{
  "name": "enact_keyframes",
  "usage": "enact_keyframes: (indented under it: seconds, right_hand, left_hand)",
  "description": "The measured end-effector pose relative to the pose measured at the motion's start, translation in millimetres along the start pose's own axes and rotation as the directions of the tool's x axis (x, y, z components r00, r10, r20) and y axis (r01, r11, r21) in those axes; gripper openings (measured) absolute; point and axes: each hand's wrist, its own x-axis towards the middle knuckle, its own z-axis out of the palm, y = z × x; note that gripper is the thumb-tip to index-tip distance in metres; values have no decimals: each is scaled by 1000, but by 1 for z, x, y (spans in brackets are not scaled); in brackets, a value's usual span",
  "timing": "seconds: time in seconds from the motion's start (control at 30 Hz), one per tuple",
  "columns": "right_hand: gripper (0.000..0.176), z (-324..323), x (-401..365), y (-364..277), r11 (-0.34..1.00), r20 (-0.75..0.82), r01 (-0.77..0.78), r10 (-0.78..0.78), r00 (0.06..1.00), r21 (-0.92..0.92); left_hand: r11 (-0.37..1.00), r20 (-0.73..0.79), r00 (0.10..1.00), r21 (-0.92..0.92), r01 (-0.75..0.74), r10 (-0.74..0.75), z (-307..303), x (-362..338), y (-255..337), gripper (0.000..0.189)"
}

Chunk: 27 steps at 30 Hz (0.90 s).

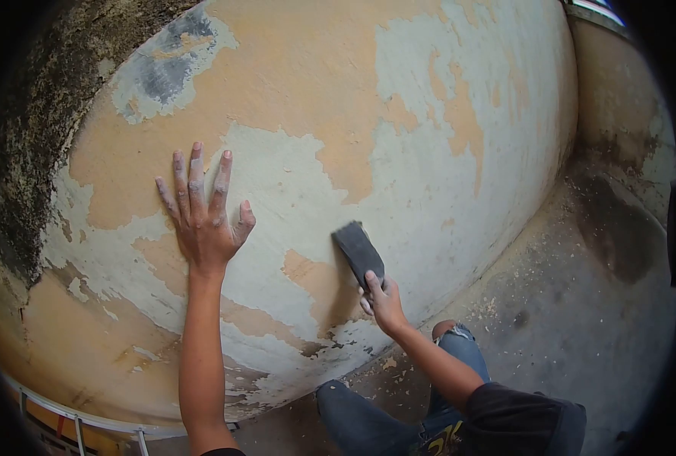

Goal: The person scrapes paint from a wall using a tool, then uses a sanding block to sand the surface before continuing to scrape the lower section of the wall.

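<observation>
My left hand [203, 220] lies with fingers spread against the wall [429, 190], which has peeling pale-green and orange paint. Whitish dust coats its fingers. Lower and to the right, my right hand [385, 304] grips the near end of a dark, flat scraper [358, 252]. The scraper's far edge is at the pale-green paint, beside an orange patch; whether it presses on the surface cannot be told. Part of the tool's lower end is hidden by my thumb and fingers.
A rough, blackened wall section [26, 152] borders the left. Paint flakes litter the concrete floor [520, 357], which has a dark stain [615, 228] by the right corner. A metal ladder [79, 422] lies at lower left. My jeans-clad legs [368, 418] are below.
</observation>
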Motion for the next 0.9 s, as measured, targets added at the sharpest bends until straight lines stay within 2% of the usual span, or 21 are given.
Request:
enact_keyframes:
  seconds: [0.1,0.17,0.23,0.3,0.4,0.43,0.57,0.63,0.7,0.77,0.83,0.9]
  right_hand:
    - [41,-2,-11,4,997,-47,-46,49,998,69]
    - [41,13,6,-13,999,-31,-15,16,999,48]
    - [40,34,19,-48,989,18,146,-146,989,0]
    - [40,26,16,-39,990,21,143,-143,990,-2]
    - [39,-6,-12,2,999,-23,-48,48,999,-14]
    - [39,-8,-6,4,999,-22,-45,44,999,-17]
    - [38,24,14,-34,1000,-2,14,-14,1000,1]
    - [38,34,18,-49,994,62,108,-107,992,-18]
    - [38,15,6,-25,997,48,76,-76,996,-7]
    - [38,0,-10,-9,997,-1,-82,82,997,14]
    - [39,2,-5,-13,998,-2,-57,57,998,9]
    - [40,25,15,-43,998,25,63,-63,998,-6]
  left_hand:
    - [1000,-30,1000,-4,-1,1,1,0,0,63]
    - [1000,-18,1000,-8,-3,3,0,-1,2,63]
    - [1000,-15,1000,-5,1,-1,0,-1,1,63]
    - [1000,-6,1000,1,-3,3,0,0,0,63]
    - [1000,-21,1000,-9,2,-2,0,0,1,64]
    - [1000,-24,1000,-9,4,-5,1,1,1,64]
    - [1000,-18,1000,5,-1,1,2,0,1,63]
    - [1000,-15,1000,14,14,-14,2,-3,2,62]
    - [1000,-22,1000,-4,3,-3,0,-1,2,64]
    - [1000,-33,999,-1,1,-1,1,0,1,63]
    - [1000,-27,1000,-1,3,-3,0,0,1,63]
    - [1000,3,1000,12,0,0,-1,0,1,63]
